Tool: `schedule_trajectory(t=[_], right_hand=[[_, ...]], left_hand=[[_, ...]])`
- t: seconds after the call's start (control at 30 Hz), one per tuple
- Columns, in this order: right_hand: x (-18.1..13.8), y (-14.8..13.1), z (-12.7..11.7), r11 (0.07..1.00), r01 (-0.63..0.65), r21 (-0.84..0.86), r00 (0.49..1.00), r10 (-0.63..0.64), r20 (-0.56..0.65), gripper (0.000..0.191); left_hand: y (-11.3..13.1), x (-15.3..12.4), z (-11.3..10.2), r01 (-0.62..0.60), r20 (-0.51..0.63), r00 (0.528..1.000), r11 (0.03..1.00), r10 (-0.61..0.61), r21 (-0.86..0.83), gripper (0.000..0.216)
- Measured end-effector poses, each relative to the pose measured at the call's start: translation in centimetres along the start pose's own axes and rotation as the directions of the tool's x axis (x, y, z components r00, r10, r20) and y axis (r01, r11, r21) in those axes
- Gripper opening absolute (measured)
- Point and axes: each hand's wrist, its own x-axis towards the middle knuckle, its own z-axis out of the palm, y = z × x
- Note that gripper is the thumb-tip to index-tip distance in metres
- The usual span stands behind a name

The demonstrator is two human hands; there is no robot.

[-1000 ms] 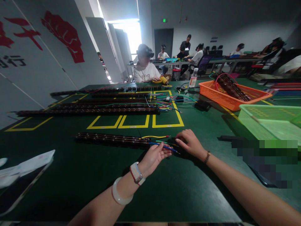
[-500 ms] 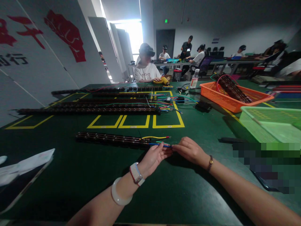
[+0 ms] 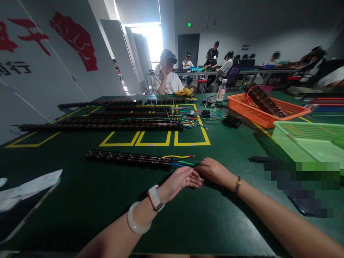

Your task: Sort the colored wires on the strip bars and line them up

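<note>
A long dark strip [image 3: 129, 159] lies on the green table [image 3: 204, 215] in front of me, with yellow, green and blue wires [image 3: 178, 157] leaving its right end. My left hand [image 3: 181, 181] and my right hand [image 3: 213, 171] meet just right of that end. Both have their fingers pinched together around the tips of the blue and green wires. The left wrist carries a watch and a pale bangle, the right wrist a bead bracelet.
More long dark strips [image 3: 102, 126] with coloured wires lie farther back beside yellow floor-style markings. An orange basket [image 3: 266, 111] of strips and a green basket [image 3: 309, 141] stand at the right. Papers [image 3: 27, 190] lie at the left. A person [image 3: 166, 77] sits opposite; others work behind.
My left hand slid right and a little nearer along the wires. My right hand came left to meet it, and the blue wire's free end is now hidden between the fingers.
</note>
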Motion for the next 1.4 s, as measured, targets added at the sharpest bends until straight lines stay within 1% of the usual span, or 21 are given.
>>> schedule_trajectory(t=[0.17, 0.3, 0.4, 0.5, 0.7, 0.77, 0.83, 0.9, 0.97, 1.03, 1.1, 1.2, 1.27, 1.4], right_hand=[[0.2, 0.1, 0.2, 0.999, -0.031, -0.007, 0.999, 0.031, 0.006, 0.019], [0.1, 0.5, 0.5, 0.995, -0.078, 0.068, 0.996, 0.081, -0.043, 0.020], [0.1, 0.8, 0.8, 0.981, -0.145, 0.132, 0.981, 0.160, -0.109, 0.021], [0.3, 1.2, 0.9, 0.962, -0.212, 0.172, 0.961, 0.237, -0.141, 0.020], [1.9, 2.2, 0.8, 0.945, -0.251, 0.207, 0.950, 0.282, -0.133, 0.019], [3.0, 2.4, 0.6, 0.945, -0.248, 0.214, 0.958, 0.273, -0.093, 0.020], [4.1, 2.6, 0.4, 0.940, -0.237, 0.245, 0.968, 0.250, -0.025, 0.025], [5.3, 2.7, 0.2, 0.933, -0.224, 0.281, 0.975, 0.213, 0.069, 0.030], [6.4, 2.8, 0.3, 0.934, -0.212, 0.287, 0.971, 0.169, 0.170, 0.032], [7.3, 3.1, 0.7, 0.937, -0.203, 0.286, 0.954, 0.124, 0.272, 0.029], [8.0, 3.4, 1.1, 0.920, -0.207, 0.333, 0.921, 0.069, 0.382, 0.024], [8.7, 3.8, 1.4, 0.861, -0.259, 0.437, 0.862, 0.002, 0.507, 0.030], [8.9, 3.8, 1.3, 0.848, -0.274, 0.454, 0.846, -0.011, 0.532, 0.031], [9.2, 3.4, 0.6, 0.869, -0.282, 0.407, 0.829, 0.007, 0.559, 0.033]], left_hand=[[0.0, 0.0, -0.1, 0.002, 0.008, 1.000, 1.000, -0.002, -0.011, 0.032], [0.1, 0.0, 0.1, 0.006, -0.007, 1.000, 1.000, -0.006, -0.021, 0.030], [0.1, -0.1, 0.2, 0.005, -0.016, 1.000, 1.000, -0.006, -0.020, 0.028], [0.0, 0.0, 0.1, 0.009, -0.014, 1.000, 1.000, -0.009, -0.030, 0.026], [0.0, 0.2, 0.0, 0.015, -0.009, 1.000, 1.000, -0.015, -0.025, 0.026], [0.1, 0.1, 0.0, 0.013, -0.012, 1.000, 1.000, -0.014, -0.018, 0.025], [0.2, 0.0, 0.1, 0.015, -0.014, 1.000, 1.000, -0.015, -0.015, 0.024], [0.3, -0.1, 0.3, 0.018, -0.023, 1.000, 1.000, -0.019, -0.018, 0.024], [0.4, -0.2, 0.5, 0.020, -0.041, 0.999, 1.000, -0.021, -0.018, 0.023], [0.5, -0.2, 0.7, 0.025, -0.055, 0.998, 1.000, -0.026, -0.007, 0.022], [0.7, -0.3, 0.8, 0.033, -0.051, 0.998, 0.999, -0.033, 0.008, 0.022], [0.8, -0.4, 0.8, 0.033, -0.031, 0.999, 0.999, -0.032, 0.025, 0.024], [0.8, -0.4, 0.7, 0.028, -0.027, 0.999, 0.999, -0.027, 0.025, 0.025], [0.7, -0.5, 0.6, 0.034, -0.033, 0.999, 0.999, -0.035, -0.028, 0.025]])
